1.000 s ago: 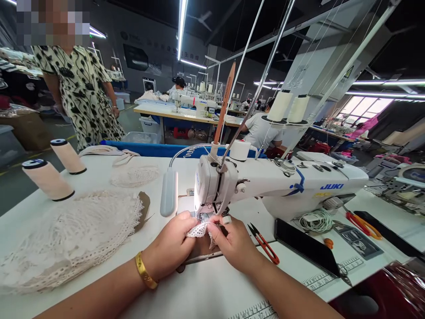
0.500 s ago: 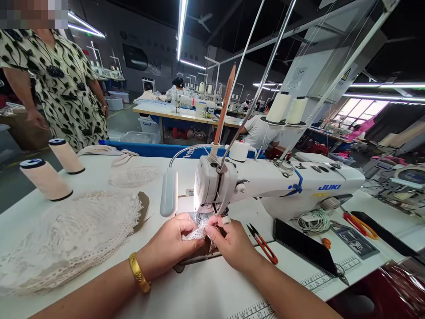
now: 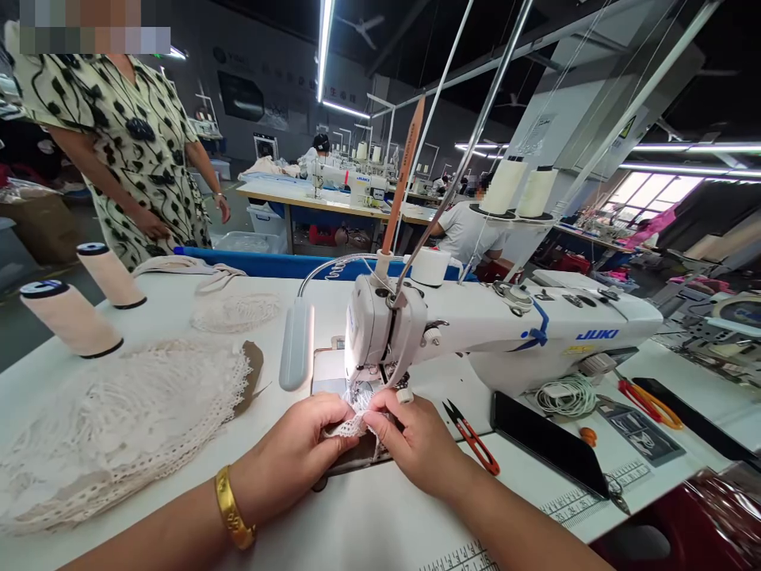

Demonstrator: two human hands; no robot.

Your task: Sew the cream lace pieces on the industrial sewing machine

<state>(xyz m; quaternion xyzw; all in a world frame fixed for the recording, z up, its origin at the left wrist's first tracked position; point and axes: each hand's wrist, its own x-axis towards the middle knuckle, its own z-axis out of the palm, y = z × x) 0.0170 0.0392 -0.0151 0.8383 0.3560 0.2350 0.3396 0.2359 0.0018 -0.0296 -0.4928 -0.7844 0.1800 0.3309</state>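
Note:
Just in front of the needle of a white sewing machine (image 3: 386, 317), a strip of white lace (image 3: 350, 427) is pinched in both hands. My left hand (image 3: 303, 440), with a gold bangle at the wrist, grips the lace from the left between thumb and fingers. From the right, my right hand (image 3: 413, 440) pinches the lace close to the presser foot. The far part of the lace lies under the machine head, where the foot and fingers partly hide it. A lit lamp (image 3: 296, 342) stands left of the needle.
On the left lie a pile of lace pieces (image 3: 136, 428) and two thread cones (image 3: 71, 321). To the right are red thread snips (image 3: 472, 440), a black phone (image 3: 550, 444), a coiled white cable (image 3: 564, 395) and orange-handled scissors (image 3: 654, 404). A person (image 3: 136, 151) stands beyond the table.
Both hands keep their pinch on the lace, and my left hand has shifted slightly left. The standing person has moved a little to the right. The view has shifted slightly.

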